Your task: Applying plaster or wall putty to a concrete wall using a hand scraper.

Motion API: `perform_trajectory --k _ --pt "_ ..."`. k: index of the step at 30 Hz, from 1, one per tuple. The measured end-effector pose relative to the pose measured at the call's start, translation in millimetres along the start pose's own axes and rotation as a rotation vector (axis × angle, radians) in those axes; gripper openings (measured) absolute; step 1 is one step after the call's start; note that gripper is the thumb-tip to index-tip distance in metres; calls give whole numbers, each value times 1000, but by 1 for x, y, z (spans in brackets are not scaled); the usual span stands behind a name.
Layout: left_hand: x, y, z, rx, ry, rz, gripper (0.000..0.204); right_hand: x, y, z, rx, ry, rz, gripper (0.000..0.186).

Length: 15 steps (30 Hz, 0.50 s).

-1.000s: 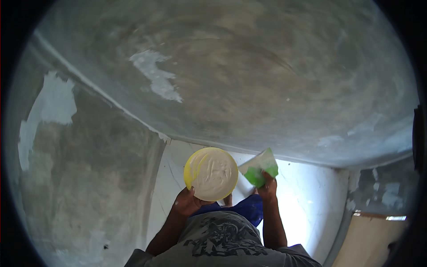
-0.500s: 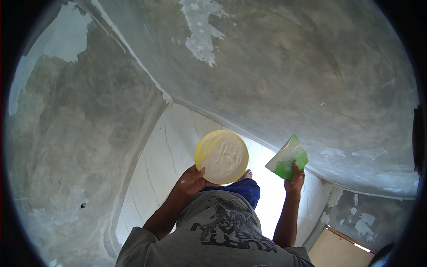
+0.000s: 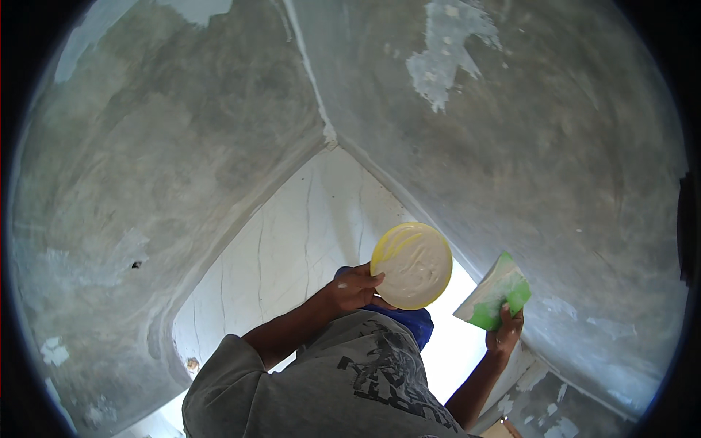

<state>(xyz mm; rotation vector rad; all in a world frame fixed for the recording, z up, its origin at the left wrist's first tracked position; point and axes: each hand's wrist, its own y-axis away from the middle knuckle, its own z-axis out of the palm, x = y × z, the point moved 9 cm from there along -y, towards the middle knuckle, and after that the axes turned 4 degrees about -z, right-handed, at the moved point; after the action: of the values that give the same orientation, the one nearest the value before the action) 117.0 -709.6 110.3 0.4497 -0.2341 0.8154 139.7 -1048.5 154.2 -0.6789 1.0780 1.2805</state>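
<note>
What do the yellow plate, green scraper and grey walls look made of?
Yellow plate: probably plastic, smooth, judging by its evenly coloured rim. Green scraper: likely plastic too, smooth-looking, with solid bright colour where bare. Grey walls: apparently cement plaster, matte and mottled.

And here's the left hand [image 3: 354,288] gripping a yellow round plate [image 3: 381,244] spread with pale paste [image 3: 418,271]! On the right, the right hand [image 3: 505,333] clasps a green, paste-smeared spreader [image 3: 496,294]. Grey walls [image 3: 540,153] meet at the far corner, above white veined floor [image 3: 285,237].
</note>
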Motion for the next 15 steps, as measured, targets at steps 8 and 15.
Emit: perform_trajectory --k 8,15 --pt "1 11 -4 47 19 41 53 3 -13 14 -89 14 8 52" --pt "10 23 -7 22 14 101 56 -14 -18 48 -153 173 -54 49"
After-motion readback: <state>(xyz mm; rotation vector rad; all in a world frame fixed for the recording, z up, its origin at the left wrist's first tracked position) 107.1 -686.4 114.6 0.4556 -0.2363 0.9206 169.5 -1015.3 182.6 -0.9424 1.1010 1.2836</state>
